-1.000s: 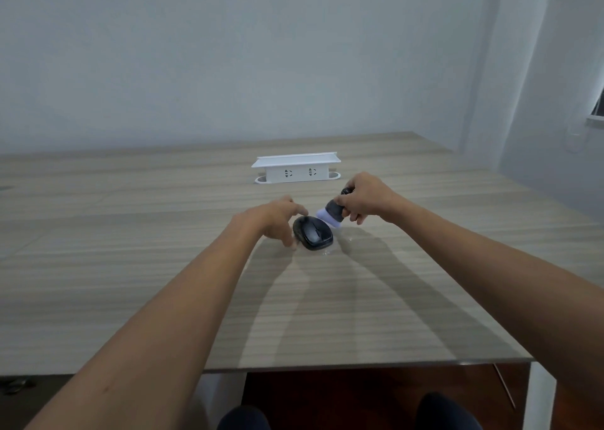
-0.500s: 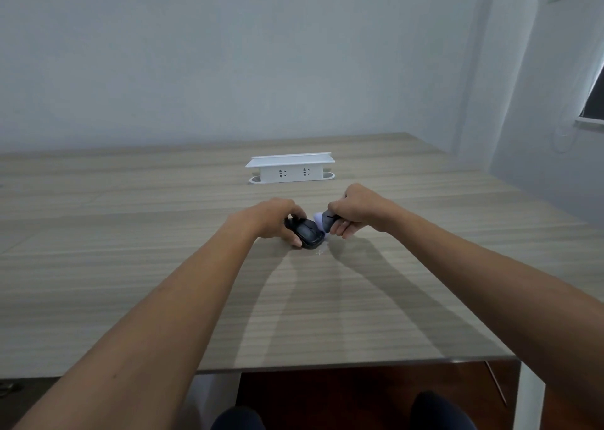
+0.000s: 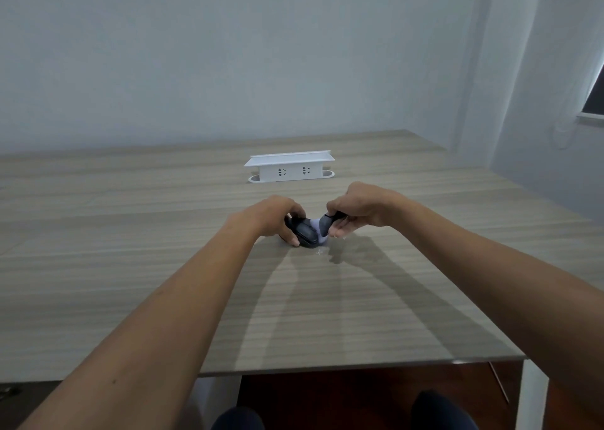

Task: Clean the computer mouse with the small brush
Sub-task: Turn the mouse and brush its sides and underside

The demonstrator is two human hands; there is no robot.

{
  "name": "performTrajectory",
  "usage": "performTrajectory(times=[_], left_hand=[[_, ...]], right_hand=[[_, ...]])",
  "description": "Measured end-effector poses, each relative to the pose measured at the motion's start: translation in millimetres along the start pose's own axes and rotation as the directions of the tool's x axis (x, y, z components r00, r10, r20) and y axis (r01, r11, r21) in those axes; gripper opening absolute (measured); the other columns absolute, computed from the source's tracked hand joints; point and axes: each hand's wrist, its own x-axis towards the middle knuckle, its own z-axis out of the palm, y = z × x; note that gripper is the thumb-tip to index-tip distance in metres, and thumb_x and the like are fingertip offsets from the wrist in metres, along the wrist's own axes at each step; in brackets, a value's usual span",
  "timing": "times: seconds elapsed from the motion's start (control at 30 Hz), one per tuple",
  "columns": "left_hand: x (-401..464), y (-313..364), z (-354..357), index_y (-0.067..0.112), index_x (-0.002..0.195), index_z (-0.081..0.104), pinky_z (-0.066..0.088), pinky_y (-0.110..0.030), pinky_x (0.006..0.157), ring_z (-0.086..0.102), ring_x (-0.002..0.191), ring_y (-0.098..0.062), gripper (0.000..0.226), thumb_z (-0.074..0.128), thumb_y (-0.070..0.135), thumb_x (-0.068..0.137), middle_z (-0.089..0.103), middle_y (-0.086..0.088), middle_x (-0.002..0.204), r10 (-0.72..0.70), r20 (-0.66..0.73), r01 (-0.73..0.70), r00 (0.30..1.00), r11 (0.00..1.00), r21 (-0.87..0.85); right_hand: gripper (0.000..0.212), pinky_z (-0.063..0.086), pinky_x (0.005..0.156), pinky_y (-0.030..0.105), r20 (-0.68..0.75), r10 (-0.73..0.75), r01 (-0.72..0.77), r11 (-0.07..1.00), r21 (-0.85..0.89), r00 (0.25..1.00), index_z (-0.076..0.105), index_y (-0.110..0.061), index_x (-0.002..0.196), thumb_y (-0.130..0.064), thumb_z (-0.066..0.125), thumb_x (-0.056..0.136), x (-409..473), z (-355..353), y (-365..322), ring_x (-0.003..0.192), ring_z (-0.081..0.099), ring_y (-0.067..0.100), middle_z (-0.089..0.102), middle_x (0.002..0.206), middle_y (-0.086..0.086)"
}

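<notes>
Mid-task, we judge: brushing is under way, not finished. On the desk (image 3: 196, 282), our left hand (image 3: 273, 215) is clamped on the black computer mouse (image 3: 304, 232), tilting it on its side. Our right hand (image 3: 356, 210) grips the small brush (image 3: 323, 225), pale bristles touching the mouse's flank. Remaining faces look unbrushed; dust too small to tell. Beyond stands a white socket box (image 3: 289, 167).

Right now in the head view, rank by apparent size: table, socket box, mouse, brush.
1. table
2. white socket box, though it sits farther back
3. mouse, partly under the left hand
4. brush, mostly hidden in the right hand, so its rank is unsure
</notes>
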Motion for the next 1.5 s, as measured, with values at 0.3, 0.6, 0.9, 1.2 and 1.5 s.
performTrajectory(times=[0.3,0.6,0.9,1.2,1.5], left_hand=[[0.8,2.2,0.0,0.016,0.13,0.062,0.046,-0.03,0.088,0.063,0.111,-0.022,0.067,0.089,0.021,0.069,0.066,-0.004,0.124,-0.014,0.007,0.015,1.0,1.0,-0.012],[2.8,3.1,-0.9,0.017,0.127,0.064,0.05,-0.034,0.091,0.064,0.107,-0.022,0.067,0.091,0.023,0.066,0.067,-0.002,0.123,-0.016,-0.006,0.016,1.0,1.0,0.001],[1.4,3.1,1.7,0.016,0.126,0.064,0.049,-0.033,0.09,0.063,0.107,-0.023,0.064,0.09,0.022,0.067,0.067,-0.004,0.123,-0.024,-0.011,0.024,1.0,1.0,0.001],[1.2,3.8,2.1,0.015,0.128,0.064,0.049,-0.035,0.092,0.063,0.109,-0.024,0.065,0.089,0.023,0.068,0.067,-0.005,0.124,-0.028,-0.023,0.028,0.999,1.0,-0.006],[2.4,3.3,2.4,0.016,0.126,0.065,0.051,-0.036,0.093,0.064,0.107,-0.023,0.065,0.09,0.024,0.067,0.067,-0.004,0.122,-0.026,-0.023,0.026,0.999,1.0,0.014]], right_hand=[[0.026,0.064,0.08,0.034,-0.129,-0.019,0.025,0.999,0.048,0.992,0.067,0.019,0.099,0.005,0.052,0.085,12.8,4.4,7.1,0.075,0.078,0.029,0.077,0.087,0.023],[0.025,0.059,0.092,0.035,0.006,0.036,-0.036,0.998,0.049,0.999,0.062,0.015,0.108,0.0,0.047,0.095,2.2,3.3,-7.3,0.078,0.074,0.025,0.077,0.102,0.022],[0.027,0.064,0.077,0.028,-0.1,0.006,-0.003,0.999,0.034,0.995,0.068,0.018,0.099,0.007,0.046,0.089,3.4,3.0,-0.5,0.078,0.078,0.026,0.079,0.092,0.019],[0.029,0.062,0.087,0.035,-0.086,0.012,-0.014,1.0,-0.026,0.996,0.067,0.017,0.102,0.006,0.044,0.089,4.9,1.8,-1.6,0.079,0.078,0.027,0.079,0.084,0.015],[0.024,0.062,0.078,0.027,0.056,0.06,-0.062,0.997,0.038,0.997,0.06,0.015,0.111,0.001,0.048,0.095,-4.5,-1.6,-7.8,0.073,0.076,0.021,0.077,0.101,0.022]])
